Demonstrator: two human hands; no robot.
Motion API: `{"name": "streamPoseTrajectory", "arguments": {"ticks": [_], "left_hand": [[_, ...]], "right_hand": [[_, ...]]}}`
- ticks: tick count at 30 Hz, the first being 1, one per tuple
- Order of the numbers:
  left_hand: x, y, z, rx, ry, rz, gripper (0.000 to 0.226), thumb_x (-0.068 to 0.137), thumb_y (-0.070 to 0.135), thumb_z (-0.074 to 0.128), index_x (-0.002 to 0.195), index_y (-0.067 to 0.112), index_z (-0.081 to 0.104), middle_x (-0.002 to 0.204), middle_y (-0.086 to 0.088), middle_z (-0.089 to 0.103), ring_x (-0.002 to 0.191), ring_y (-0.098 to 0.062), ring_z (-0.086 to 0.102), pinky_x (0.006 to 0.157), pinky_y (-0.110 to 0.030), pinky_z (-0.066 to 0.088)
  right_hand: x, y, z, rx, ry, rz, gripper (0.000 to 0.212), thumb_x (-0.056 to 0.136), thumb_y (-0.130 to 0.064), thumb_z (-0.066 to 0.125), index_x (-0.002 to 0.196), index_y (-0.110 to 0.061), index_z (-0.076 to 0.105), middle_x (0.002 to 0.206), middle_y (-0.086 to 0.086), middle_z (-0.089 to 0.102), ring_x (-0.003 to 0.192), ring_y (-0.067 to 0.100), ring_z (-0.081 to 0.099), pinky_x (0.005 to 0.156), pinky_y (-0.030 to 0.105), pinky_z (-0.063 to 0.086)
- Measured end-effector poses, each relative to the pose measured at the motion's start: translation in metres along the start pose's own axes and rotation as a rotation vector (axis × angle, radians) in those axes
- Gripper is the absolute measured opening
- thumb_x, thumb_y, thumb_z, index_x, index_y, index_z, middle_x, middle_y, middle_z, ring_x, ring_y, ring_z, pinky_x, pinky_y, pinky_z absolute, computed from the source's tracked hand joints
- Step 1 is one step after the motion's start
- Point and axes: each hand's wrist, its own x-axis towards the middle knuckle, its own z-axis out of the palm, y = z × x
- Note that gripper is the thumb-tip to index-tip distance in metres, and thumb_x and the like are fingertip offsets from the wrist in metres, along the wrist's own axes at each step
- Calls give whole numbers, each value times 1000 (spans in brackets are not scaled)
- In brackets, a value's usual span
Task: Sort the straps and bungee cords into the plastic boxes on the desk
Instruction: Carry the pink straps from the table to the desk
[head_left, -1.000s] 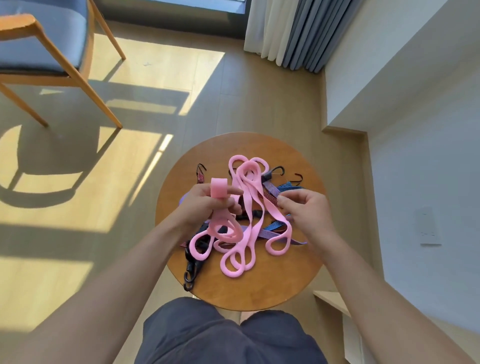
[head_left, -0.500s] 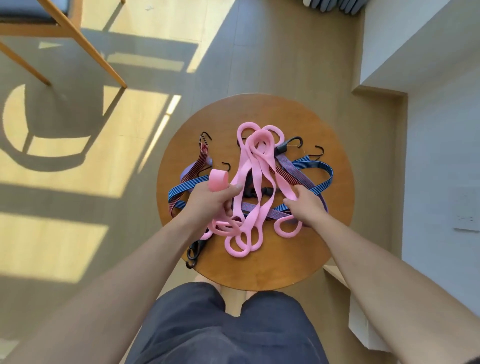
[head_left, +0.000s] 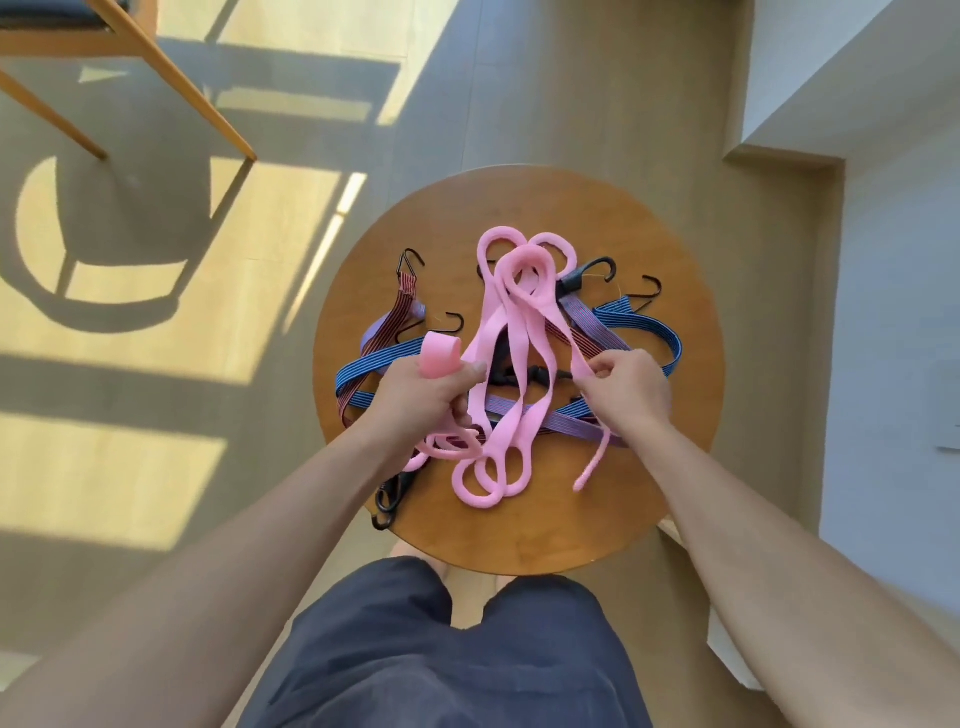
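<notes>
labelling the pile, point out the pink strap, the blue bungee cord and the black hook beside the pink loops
pink strap (head_left: 530, 322), head view, flat band below its top loops
blue bungee cord (head_left: 649, 326), head view, right-hand curve
black hook (head_left: 576, 280), head view, thick base

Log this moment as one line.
left hand: grips pink strap loop | right hand: pinches pink strap | bungee cords: on round table | plastic boxes: not in view

We count one round table (head_left: 519, 530), one chair (head_left: 176, 77) and two hands, a left hand (head_left: 421, 395) and a right hand (head_left: 626, 392). We make out at least three bungee cords (head_left: 644, 326), blue, red-striped and purple, and four open black hooks (head_left: 597, 267). The pink strap (head_left: 524, 332) loops so much that we cannot tell whether it is one or several.
</notes>
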Motion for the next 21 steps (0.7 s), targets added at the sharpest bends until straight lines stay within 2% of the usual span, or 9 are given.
{"name": "streamPoseTrajectory", "arguments": {"ticks": [2,5,8,10,12,14,17,19,21], "left_hand": [[-2,8,4,-12,-24,20,26,95,23,74,101,-2,74,59,-1,59,53,-13,58,64,-30,54],[-7,22,10,-36,-34,63,25,95,23,74,97,-2,74,58,-1,58,55,-16,56,67,-35,53],[-14,39,11,-9,-39,124,21,92,22,77,90,2,72,56,-1,56,58,-19,54,65,-36,52],[-19,51,10,-6,-50,173,15,90,18,79,88,6,71,58,0,57,56,-17,54,60,-30,51],[-24,62,9,7,-43,212,14,90,17,79,90,6,73,61,-1,59,53,-12,55,53,-23,50],[-30,74,11,1,-36,240,14,91,21,78,89,8,73,62,-2,61,52,-11,56,53,-22,51],[-41,93,17,-6,-63,301,18,91,29,79,88,11,75,63,-1,67,54,-14,62,58,-30,57],[-50,107,22,38,-83,370,12,92,33,78,87,22,78,65,2,71,61,-14,66,62,-32,57],[-63,122,26,29,-129,469,7,95,29,75,90,31,80,80,4,76,77,-17,68,63,-35,58]], "right_hand": [[-11,-4,-15,69,-11,-68,22,85,-44,68,80,-23,75,83,-5,70,84,21,64,68,35,50],[-30,-16,-40,307,-129,-78,19,88,-36,72,84,-17,73,81,-5,70,84,21,68,74,41,57],[-52,-30,-68,453,-182,-141,10,88,-19,76,96,-13,75,86,-4,73,79,11,67,68,24,53],[-66,-40,-86,516,-238,-173,19,85,-6,76,103,-11,75,91,-1,76,81,10,69,69,21,53],[-78,-49,-105,508,-242,-207,28,84,3,73,108,-10,73,95,2,76,85,14,71,73,28,58],[-89,-59,-124,525,-229,-257,30,84,10,67,107,-8,72,97,10,76,86,22,71,77,40,58],[-103,-74,-153,583,-227,-338,31,84,13,66,110,-3,71,100,15,76,93,31,73,80,38,60],[-115,-83,-170,618,-235,-399,32,85,13,68,114,1,69,103,17,75,97,32,73,86,37,61],[-126,-94,-189,639,-220,-456,33,85,12,69,116,2,68,104,18,75,93,25,74,84,33,61]]}}
